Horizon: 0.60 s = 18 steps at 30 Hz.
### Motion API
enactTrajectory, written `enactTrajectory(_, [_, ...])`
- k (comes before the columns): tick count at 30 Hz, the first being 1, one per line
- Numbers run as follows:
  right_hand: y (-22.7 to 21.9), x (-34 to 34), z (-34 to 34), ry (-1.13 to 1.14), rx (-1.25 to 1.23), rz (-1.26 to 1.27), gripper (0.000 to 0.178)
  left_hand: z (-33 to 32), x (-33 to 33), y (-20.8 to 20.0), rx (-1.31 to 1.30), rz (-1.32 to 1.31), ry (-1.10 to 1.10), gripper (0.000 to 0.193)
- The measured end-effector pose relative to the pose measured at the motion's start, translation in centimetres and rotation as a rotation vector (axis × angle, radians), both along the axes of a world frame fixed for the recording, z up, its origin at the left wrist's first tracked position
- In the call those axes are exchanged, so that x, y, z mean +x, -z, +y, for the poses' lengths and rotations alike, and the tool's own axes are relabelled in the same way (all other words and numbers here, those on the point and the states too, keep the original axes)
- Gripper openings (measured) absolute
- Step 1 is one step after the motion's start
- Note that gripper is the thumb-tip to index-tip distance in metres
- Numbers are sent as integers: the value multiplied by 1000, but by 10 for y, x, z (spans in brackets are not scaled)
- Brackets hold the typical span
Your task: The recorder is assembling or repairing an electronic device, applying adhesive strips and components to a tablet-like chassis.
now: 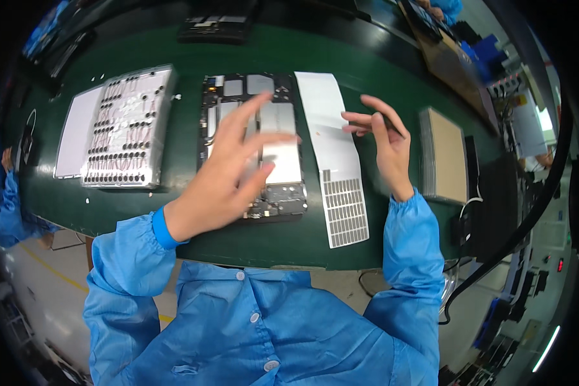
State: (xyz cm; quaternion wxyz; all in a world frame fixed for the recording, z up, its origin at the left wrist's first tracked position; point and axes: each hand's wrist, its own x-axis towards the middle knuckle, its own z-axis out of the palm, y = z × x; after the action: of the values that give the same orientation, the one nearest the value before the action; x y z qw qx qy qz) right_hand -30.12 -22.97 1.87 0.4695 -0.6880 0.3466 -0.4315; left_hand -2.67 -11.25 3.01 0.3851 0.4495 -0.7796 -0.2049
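Note:
My left hand [222,170], a blue band at its wrist, is over an opened tablet-like device [280,151] with silver battery packs and a dark circuit board. Its fingers are spread and hold nothing; whether they touch the device I cannot tell. To the right, my right hand [392,148] hovers by the edge of a white label sheet [320,106], fingers partly curled. A slim dark tool [397,127] lies between its fingers, its kind not clear. Rows of small grey stickers [345,209] cover the sheet's near end.
At the left, a clear tray [125,128] carries rows of small round black parts with thin wires, beside a pale flat sheet [77,132]. A stack of brown-topped panels [445,154] stands at the right. Another dark device [215,29] lies at the far side. Other people sit nearby.

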Motion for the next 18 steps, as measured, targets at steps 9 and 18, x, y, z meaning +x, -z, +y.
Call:
enactTrajectory(9, [17, -42, 16, -112, 345, 12, 23, -39, -56, 0, 30, -742, 454, 46])
enactTrajectory(18, [26, -40, 19, -124, 415, -15, 20, -46, -65, 2, 50, -895, 435, 58])
